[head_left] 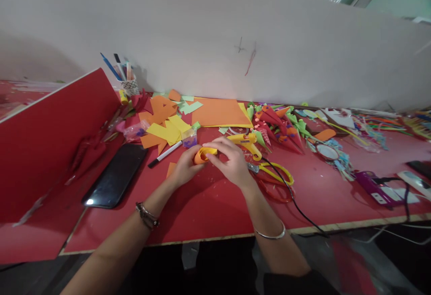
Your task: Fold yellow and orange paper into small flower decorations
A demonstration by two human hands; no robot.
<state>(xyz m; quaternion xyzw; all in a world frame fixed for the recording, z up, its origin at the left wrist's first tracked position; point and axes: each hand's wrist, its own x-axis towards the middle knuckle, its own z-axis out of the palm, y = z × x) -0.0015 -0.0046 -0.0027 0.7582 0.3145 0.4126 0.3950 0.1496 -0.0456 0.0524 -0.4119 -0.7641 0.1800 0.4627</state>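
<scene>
Both my hands meet over the red table [208, 209] on a curled piece of orange paper [204, 155]. My left hand [184, 167] grips its left side from below. My right hand [229, 162] curls its fingers over the top and right of the roll. A yellow glue gun [247, 142] lies just behind my right hand. Yellow-handled scissors [274, 173] and red-handled scissors [274, 189] lie to its right.
A black phone [116, 176] lies at the left by a red divider board [50, 142]. A marker [164, 154], paper scraps [164, 124], an orange sheet [218, 112], a pen cup [129, 84] and several paper cones [279, 126] crowd the back. A black cord [296, 203] runs off the front edge.
</scene>
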